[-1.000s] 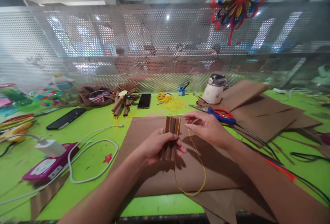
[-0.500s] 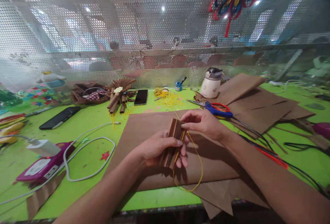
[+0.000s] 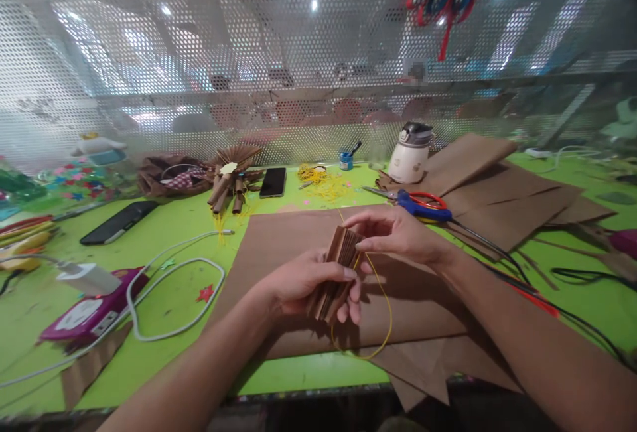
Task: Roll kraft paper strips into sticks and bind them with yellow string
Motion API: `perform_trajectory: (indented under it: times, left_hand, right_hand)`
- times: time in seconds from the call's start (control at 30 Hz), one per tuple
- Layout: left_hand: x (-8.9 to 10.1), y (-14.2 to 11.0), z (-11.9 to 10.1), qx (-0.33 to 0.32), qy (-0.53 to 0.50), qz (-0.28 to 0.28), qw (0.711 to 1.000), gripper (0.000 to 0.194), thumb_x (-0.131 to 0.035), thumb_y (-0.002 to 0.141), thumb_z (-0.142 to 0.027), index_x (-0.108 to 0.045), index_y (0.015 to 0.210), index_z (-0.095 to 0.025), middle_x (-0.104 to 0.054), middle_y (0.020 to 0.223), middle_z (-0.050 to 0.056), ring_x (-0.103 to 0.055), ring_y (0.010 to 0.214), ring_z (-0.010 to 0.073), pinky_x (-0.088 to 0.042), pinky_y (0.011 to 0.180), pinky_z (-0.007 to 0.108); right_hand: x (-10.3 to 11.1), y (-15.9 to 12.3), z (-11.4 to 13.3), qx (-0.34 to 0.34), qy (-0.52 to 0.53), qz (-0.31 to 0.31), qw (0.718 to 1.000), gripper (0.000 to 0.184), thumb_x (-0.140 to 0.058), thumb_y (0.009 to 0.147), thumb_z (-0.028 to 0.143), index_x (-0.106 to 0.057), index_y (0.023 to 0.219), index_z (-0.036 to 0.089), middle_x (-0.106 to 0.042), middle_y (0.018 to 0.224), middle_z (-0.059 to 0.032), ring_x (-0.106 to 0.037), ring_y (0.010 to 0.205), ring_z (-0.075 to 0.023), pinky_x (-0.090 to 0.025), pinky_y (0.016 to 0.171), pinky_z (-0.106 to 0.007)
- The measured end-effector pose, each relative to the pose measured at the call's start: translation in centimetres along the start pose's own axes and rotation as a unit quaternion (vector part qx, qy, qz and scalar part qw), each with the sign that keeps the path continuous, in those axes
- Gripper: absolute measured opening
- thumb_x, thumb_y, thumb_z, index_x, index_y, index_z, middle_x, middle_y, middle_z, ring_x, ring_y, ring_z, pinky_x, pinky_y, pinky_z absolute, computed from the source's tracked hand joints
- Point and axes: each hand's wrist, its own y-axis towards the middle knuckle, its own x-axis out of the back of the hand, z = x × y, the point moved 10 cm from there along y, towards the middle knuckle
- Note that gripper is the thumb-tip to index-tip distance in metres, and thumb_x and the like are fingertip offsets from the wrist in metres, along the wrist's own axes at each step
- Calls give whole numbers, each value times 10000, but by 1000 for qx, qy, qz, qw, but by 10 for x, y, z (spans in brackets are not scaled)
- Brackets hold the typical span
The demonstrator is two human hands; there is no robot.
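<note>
My left hand (image 3: 303,281) is closed round a stack of accordion-folded brown paper (image 3: 336,269), thumb across its front and fingers behind. At the stack's upper right end, my right hand (image 3: 393,236) pinches the folds between thumb and fingers. A yellow string (image 3: 391,316) comes out by the stack and hangs in a loop on its right. Whether the right fingers also grip the string cannot be seen. Beneath both hands lies a large brown paper sheet (image 3: 269,239).
Scissors with blue and red handles (image 3: 423,206) lie right of the sheet, before brown paper pieces (image 3: 517,200). A white bottle (image 3: 411,153) stands behind. A finished-looking paper craft (image 3: 231,183), phone (image 3: 273,182), yellow string scraps (image 3: 328,186), white cable (image 3: 174,338) and purple power strip (image 3: 94,312) surround the workspace.
The view has tilted slightly. The folded stack has turned a little in my left hand, its pleated end showing more, and my right fingers have shifted slightly along its upper end.
</note>
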Motion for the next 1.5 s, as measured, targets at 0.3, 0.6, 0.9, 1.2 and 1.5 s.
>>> perform_trajectory:
  times: [0.3, 0.6, 0.9, 1.2, 1.5]
  left_hand:
    - [-8, -2, 12, 52, 4, 33, 998, 242, -535, 794, -199, -582, 1007, -95, -608, 677, 62, -634, 562, 171, -448, 464, 217]
    - [-13, -8, 16, 91, -17, 62, 994, 232, -551, 757, -237, -608, 923, -85, -625, 685, 84, -648, 607, 215, -495, 542, 301]
    - [16, -8, -11, -16, 30, -74, 997, 298, -589, 794, -319, -556, 1025, -133, -657, 790, 95, -649, 709, 212, -491, 710, 364]
    - [-2, -32, -72, -205, 433, -251, 841, 626, -703, 653, -166, -539, 1253, -235, -657, 1080, 45, -576, 985, 251, -418, 844, 283]
    - [2, -25, -71, -217, 430, -248, 840, 516, -547, 762, -128, -539, 1264, -246, -644, 1147, 32, -576, 1032, 228, -409, 876, 257]
  right_hand:
    - [-9, -5, 3, -9, -80, 56, 995, 534, -696, 726, 199, -534, 1235, 212, -614, 1092, -51, -591, 951, -152, -480, 836, -294]
    - [-22, -11, 2, -58, -34, 85, 994, 180, -652, 773, 283, -620, 871, 137, -621, 731, -8, -607, 611, -121, -504, 595, -259]
    - [5, -5, 1, -41, -132, -25, 990, 217, -689, 727, 325, -667, 820, 129, -613, 705, -5, -545, 629, -110, -429, 571, -231]
    - [29, -3, -9, -47, -116, -102, 987, 300, -712, 689, 392, -650, 799, 120, -542, 576, 24, -475, 487, -78, -392, 467, -211]
    - [33, -1, -5, -16, -182, -132, 974, 318, -679, 726, 397, -638, 905, 137, -641, 810, -47, -594, 692, -150, -496, 647, -292]
